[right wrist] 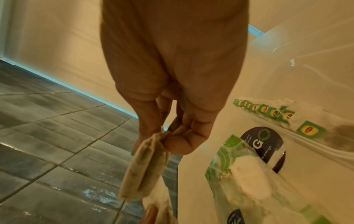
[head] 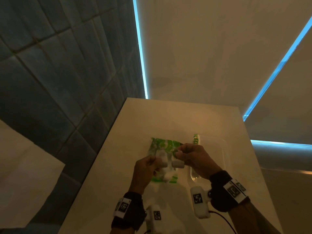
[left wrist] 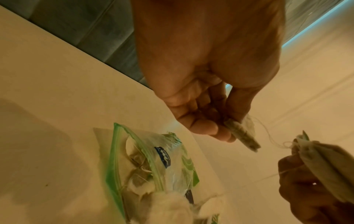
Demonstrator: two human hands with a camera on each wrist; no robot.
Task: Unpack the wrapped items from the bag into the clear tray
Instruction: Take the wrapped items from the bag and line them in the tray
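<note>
Above a pale counter (head: 135,125), the left hand (head: 145,169) pinches one tea bag (left wrist: 242,134) between thumb and curled fingers, and the right hand (head: 194,157) pinches a second tea bag (right wrist: 145,165) the same way; a thin string (left wrist: 268,131) runs between the two bags. The green-and-clear zip bag (head: 162,159) lies flat on the counter beneath both hands, still holding more tea bags, its printed face up. The clear tray (head: 222,149) sits just to the right of the bag, with a green-labelled sleeve (right wrist: 272,112) lying at its far left edge.
</note>
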